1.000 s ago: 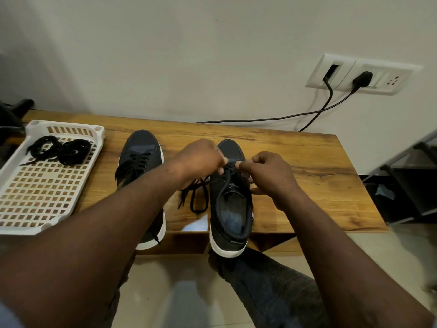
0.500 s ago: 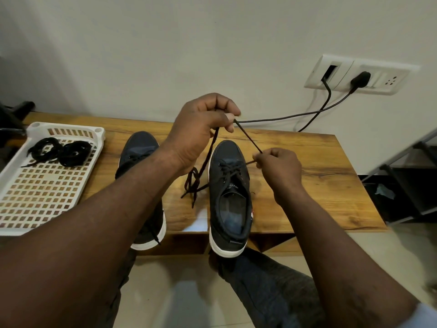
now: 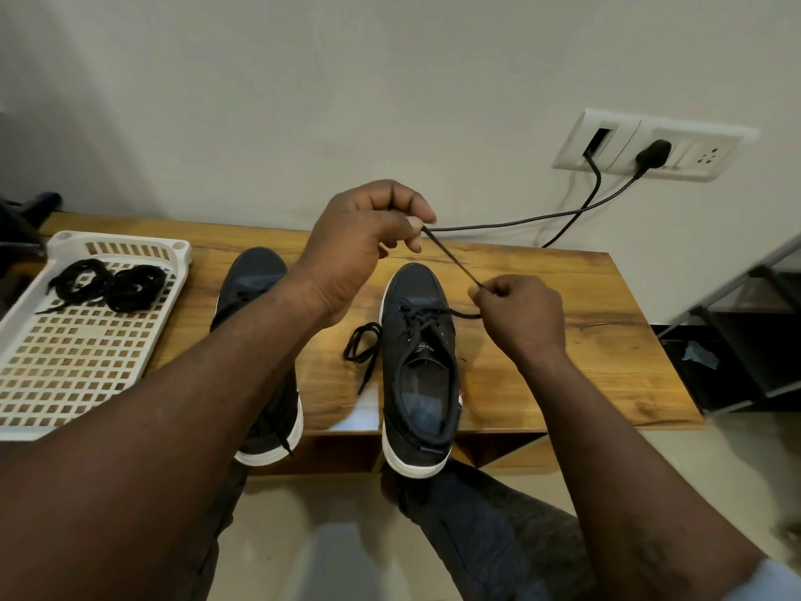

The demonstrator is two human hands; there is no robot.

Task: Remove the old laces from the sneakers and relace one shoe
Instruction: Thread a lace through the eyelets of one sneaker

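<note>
Lace (image 3: 450, 258) taut between left hand (image 3: 364, 245), right hand (image 3: 522, 316), sneaker (image 3: 411, 284) tongue label (image 3: 422, 349) illegible

Left forearm (image 3: 242, 362) covered most of left sneaker (image 3: 253, 275) at front edge of table (image 3: 585, 340). I saw only toe and heel and could not read its lacing. White tray (image 3: 130, 237) at table's left end was cut off by picture's left edge. Lace (image 3: 450, 258) end vanished inside left hand (image 3: 359, 240), and its lower stretch disappeared into right hand (image 3: 520, 314). Tongue label on right sneaker (image 3: 411, 297) was too small for me to read. Dark rack (image 3: 737, 331) at right was cut by frame. Dark object (image 3: 26, 219) behind tray was likewise cut, and I could not identify it.
</note>
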